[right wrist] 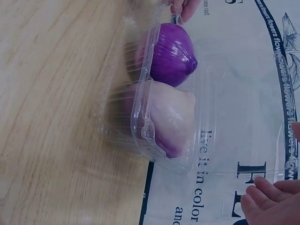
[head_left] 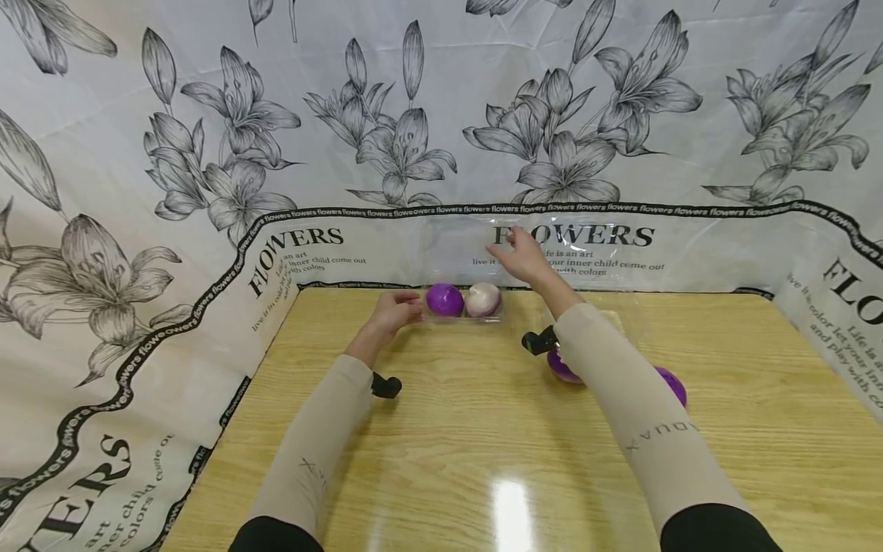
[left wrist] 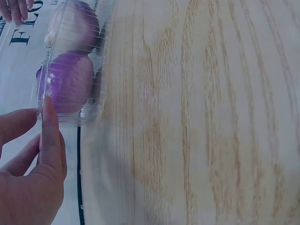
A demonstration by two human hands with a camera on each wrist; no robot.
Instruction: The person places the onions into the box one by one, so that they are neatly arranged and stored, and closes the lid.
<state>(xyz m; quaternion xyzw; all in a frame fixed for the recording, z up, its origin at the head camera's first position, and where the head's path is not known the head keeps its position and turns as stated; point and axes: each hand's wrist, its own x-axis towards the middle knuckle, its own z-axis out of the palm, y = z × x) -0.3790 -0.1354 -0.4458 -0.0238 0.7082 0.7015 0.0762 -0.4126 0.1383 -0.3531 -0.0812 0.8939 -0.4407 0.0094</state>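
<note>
A clear plastic clamshell box [head_left: 469, 319] stands at the back of the table, its lid [right wrist: 234, 117] raised against the cloth. Inside sit two onion-like bulbs: a purple one [head_left: 444, 300] on the left and a whitish one [head_left: 484, 300] with purple patches on the right. My left hand [head_left: 396, 313] pinches the box's left end between thumb and fingers, seen closely in the left wrist view. Fingers extended, my right hand [head_left: 520, 254] is at the right edge of the raised lid; thumb and fingers stand apart in the right wrist view.
Partly hidden by my right sleeve [head_left: 614, 376], more purple bulbs [head_left: 672, 386] lie at the right, with clear plastic around them. Flower-printed cloth [head_left: 414, 115] walls in the back and sides of the wooden table [head_left: 441, 429].
</note>
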